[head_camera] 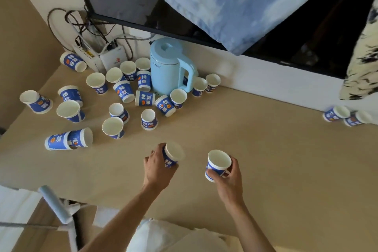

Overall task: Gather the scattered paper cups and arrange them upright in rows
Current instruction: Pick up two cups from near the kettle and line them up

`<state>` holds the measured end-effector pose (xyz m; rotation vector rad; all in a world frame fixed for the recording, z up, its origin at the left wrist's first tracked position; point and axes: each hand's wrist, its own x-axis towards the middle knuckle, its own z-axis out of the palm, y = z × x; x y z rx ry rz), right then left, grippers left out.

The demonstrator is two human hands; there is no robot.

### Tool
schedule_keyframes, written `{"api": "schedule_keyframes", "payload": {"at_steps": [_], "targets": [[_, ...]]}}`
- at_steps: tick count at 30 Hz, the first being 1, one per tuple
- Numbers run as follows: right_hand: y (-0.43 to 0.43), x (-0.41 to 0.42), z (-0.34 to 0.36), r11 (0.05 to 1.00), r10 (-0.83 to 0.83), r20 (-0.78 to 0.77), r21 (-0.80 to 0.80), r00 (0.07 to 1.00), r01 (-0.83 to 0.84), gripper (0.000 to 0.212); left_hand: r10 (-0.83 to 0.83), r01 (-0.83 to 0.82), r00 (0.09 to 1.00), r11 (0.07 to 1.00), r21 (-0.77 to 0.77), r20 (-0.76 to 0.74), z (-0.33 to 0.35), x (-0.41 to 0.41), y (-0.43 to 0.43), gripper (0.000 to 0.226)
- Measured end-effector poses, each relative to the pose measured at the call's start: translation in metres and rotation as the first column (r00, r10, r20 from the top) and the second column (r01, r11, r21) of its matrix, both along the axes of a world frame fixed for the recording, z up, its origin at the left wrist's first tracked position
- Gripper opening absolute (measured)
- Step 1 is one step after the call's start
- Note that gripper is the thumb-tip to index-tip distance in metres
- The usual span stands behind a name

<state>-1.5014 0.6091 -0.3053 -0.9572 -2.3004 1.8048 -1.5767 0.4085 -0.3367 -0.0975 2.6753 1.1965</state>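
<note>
Our left hand [157, 166] curls round a tilted cup [173, 154], its open mouth leaning to the right. The fingers are hidden behind the cup wall, so only the thumb and the back of the hand show. Our right hand [229, 178] grips an upright cup [217, 164] by its lower wall, with the thumb across the blue print. We cannot tell whether either base touches the table [266, 149].

Further out, to the upper left, the scattered cups [113, 128] crowd round a pale blue kettle [169, 65]. Some stand mouth up, some are upside down and some lie on their sides. The kettle's handle covers part of 1 cup, so no sure count is possible. Nearer the left edge, a nested pair [67, 139] lies on its side. Well apart at the far right, 2 blurred cups [335, 113] lie by the wall, the outer one smeared and hard to make out.

Behind the cluster sit a white box [112, 56] and tangled cables [81, 24]. A blue cloth [235, 2] drapes over most of a dark screen [306, 32].
</note>
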Motion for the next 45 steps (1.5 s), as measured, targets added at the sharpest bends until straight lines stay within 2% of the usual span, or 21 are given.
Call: {"api": "schedule_keyframes", "payload": {"at_steps": [3,6,12,16,23,28,34,40,45], "targets": [[0.024,0.015,0.001,0.998,-0.060,-0.059,-0.013,0.996,0.059,0.062,0.061,-0.047,0.996,0.978,0.206,-0.064,0.022,0.025,0.040,0.058],[0.059,0.040,0.005,0.993,-0.115,-0.120,-0.020,0.986,0.113,0.064,0.069,-0.039,0.993,0.958,0.283,-0.094,0.044,0.049,0.085,0.060],[0.148,0.102,0.024,0.970,-0.241,-0.215,-0.032,0.946,0.240,0.066,0.003,0.055,0.984,0.948,0.314,-0.180,0.085,0.104,0.188,0.065],[0.205,0.143,0.038,0.949,-0.314,-0.283,-0.074,0.906,0.306,0.066,-0.035,0.099,0.981,0.935,0.339,-0.190,0.098,0.146,0.256,0.057],[0.284,0.223,0.046,0.887,-0.460,-0.339,-0.121,0.821,0.446,0.064,-0.126,0.182,0.977,0.914,0.362,-0.174,0.108,0.212,0.346,0.060],[0.331,0.262,0.041,0.819,-0.572,-0.306,-0.165,0.761,0.550,0.064,-0.231,0.280,0.957,0.892,0.355,-0.174,0.105,0.232,0.403,0.058],[0.405,0.283,0.029,0.777,-0.627,-0.286,-0.150,0.725,0.612,0.064,-0.330,0.354,0.935,0.865,0.355,-0.130,0.085,0.234,0.491,0.061],[0.501,0.284,0.022,0.819,-0.570,-0.220,-0.070,0.792,0.570,0.064,-0.311,0.313,0.948,0.860,0.402,-0.072,0.066,0.222,0.591,0.063],[0.574,0.268,0.020,0.841,-0.540,-0.166,-0.065,0.825,0.537,0.064,-0.277,0.259,0.961,0.881,0.397,-0.012,0.065,0.208,0.655,0.062]]}}
